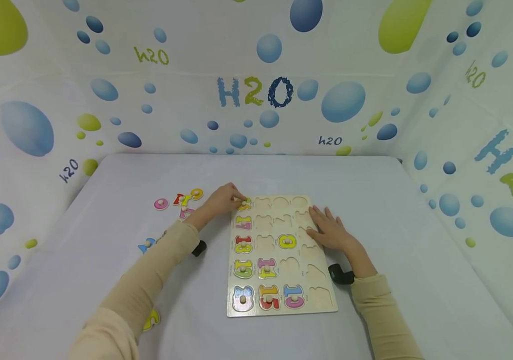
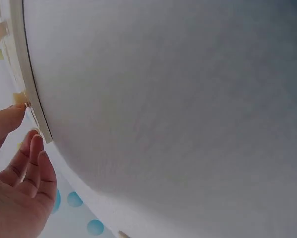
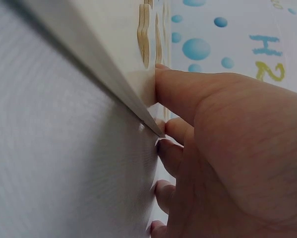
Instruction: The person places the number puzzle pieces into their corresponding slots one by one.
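A wooden number puzzle board [image 1: 290, 200] lies in the middle of the table. At its far left corner my left hand [image 1: 222, 199] pinches a yellow number piece [image 1: 245, 204], which is in or right over its slot and partly hidden by the fingers. In the left wrist view, the thumb of that hand [image 2: 27, 181] is at the piece's wooden knob [image 2: 20, 98]. My right hand [image 1: 332, 231] rests with spread fingers on the board's right edge. The right wrist view has its thumb [image 3: 180, 91] over the board's top and other fingers beside the edge.
Number pieces fill the left column, among them a 17 [image 1: 243, 223] and an 18 [image 1: 243, 244]. Loose pieces lie left of the board: a pink one [image 1: 161, 204], an orange one [image 1: 196, 193], a blue one [image 1: 146, 244] and a yellow one [image 1: 151, 320] partly behind the left sleeve.
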`<state>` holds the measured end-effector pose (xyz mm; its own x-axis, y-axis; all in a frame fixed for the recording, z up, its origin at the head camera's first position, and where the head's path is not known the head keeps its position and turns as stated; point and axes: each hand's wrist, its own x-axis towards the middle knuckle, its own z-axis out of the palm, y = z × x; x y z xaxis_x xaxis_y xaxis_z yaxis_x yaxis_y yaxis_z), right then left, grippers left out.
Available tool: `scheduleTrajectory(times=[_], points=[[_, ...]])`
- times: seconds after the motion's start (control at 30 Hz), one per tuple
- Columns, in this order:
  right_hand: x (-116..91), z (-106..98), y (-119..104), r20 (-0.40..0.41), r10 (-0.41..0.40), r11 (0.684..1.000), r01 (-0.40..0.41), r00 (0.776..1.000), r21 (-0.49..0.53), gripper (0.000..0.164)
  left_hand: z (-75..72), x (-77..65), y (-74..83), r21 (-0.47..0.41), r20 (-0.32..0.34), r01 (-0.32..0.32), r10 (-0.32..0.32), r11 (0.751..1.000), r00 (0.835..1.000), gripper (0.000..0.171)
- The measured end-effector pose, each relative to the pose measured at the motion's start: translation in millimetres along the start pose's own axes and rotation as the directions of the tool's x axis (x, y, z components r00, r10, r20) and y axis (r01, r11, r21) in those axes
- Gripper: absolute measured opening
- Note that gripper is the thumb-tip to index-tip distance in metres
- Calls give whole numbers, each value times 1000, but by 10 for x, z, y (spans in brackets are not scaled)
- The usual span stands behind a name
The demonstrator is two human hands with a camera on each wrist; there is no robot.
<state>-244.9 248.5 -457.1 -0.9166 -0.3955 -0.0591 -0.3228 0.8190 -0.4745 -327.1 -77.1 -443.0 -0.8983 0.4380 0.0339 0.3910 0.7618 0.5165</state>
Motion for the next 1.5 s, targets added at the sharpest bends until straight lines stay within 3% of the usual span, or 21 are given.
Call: scheduleTrajectory(times=[0.1, 0.2, 0.3, 0.37, 0.43, 0.53, 0.63, 0.73, 0.83, 0.97, 1.23, 1.5], points=[[3, 8, 6, -1, -1, 1000, 1, 1000, -3, 65, 16, -25, 37, 138, 40, -53, 48, 989, 998, 25], [11, 19, 5, -1, -7, 1000, 7, 1000, -1, 65, -14, -108, 109, 225, 106, -52, 29, 973, 994, 31], [15, 25, 5, 6, -6, 1000, 7, 1000, -6, 66, -118, -251, 184, 215, 156, -36, 2, 976, 988, 38], [15, 20, 5, 7, -7, 1000, 7, 1000, -5, 66, -221, -345, 172, 197, 146, -26, -3, 980, 989, 41], [9, 11, 4, 6, -5, 1000, 5, 1000, 1, 66, -340, -416, 86, 199, 98, -16, -3, 980, 995, 43], [2, -4, -4, 6, -8, 1000, 8, 1000, 8, 66, -522, -461, -161, 190, 15, 57, -60, 980, 998, 42], [-6, -14, -15, 7, -11, 1000, 11, 1000, 10, 65, -679, -457, -427, 147, -13, 174, -174, 974, 985, 41], [-24, -16, -18, 11, -11, 1000, 11, 1000, 12, 65, -764, -415, -598, 125, 16, 255, -259, 959, 966, 41], [-34, -16, -19, 9, -9, 1000, 8, 1000, 13, 65, -774, -340, -690, 127, 66, 252, -262, 959, 963, 42], [-32, -26, -28, 6, -7, 1000, 7, 1000, 10, 65, -738, -264, -740, 125, 102, 206, -219, 970, 970, 44], [-15, -12, -26, -1, -12, 1000, 12, 1000, 8, 65, -664, -239, -784, 79, 52, 251, -255, 965, 965, 36], [-7, 0, -10, 3, -5, 1000, 5, 1000, 7, 66, -598, -292, -725, 100, -10, 207, -207, 973, 978, 33]])
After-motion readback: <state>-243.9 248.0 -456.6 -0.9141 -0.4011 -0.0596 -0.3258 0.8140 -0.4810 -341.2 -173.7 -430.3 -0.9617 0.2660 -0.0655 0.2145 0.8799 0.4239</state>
